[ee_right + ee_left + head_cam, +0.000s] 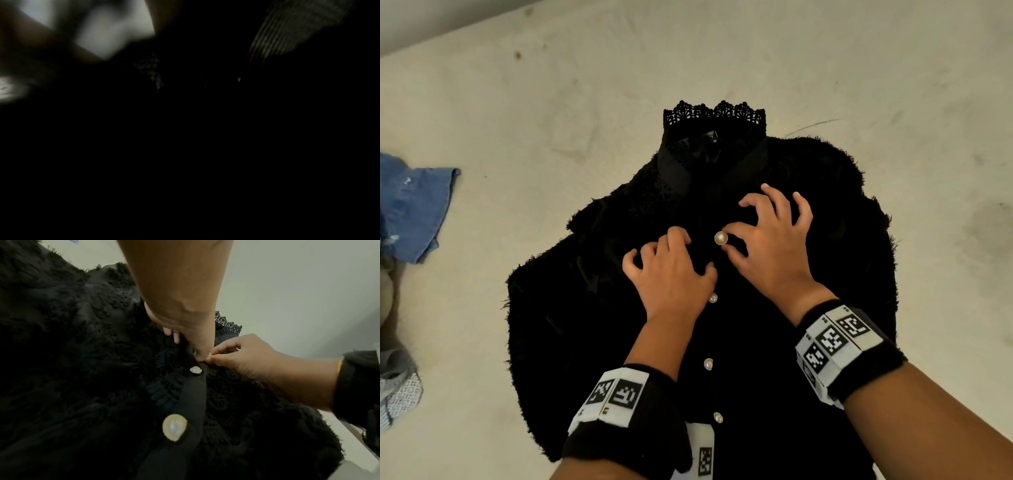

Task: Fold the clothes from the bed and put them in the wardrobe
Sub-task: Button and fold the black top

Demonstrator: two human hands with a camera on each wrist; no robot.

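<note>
A black fuzzy garment [825, 240] with a lace collar [714, 116] lies face up on the bed, a row of pearl buttons running down its front. My right hand [732, 240] pinches the top pearl button [720, 238] between thumb and forefinger, its other fingers spread. Just left of that button, my left hand [690, 255] grips the fabric at the placket with curled fingers. In the left wrist view both hands [202, 357] meet at the placket above a lower button [195, 370]. The right wrist view is almost wholly dark.
The beige bed sheet [517, 120] surrounds the garment. A blue denim piece [414, 209] lies at the left edge. Below it are an olive cloth [390, 291] and a grey-white patterned cloth [397, 394].
</note>
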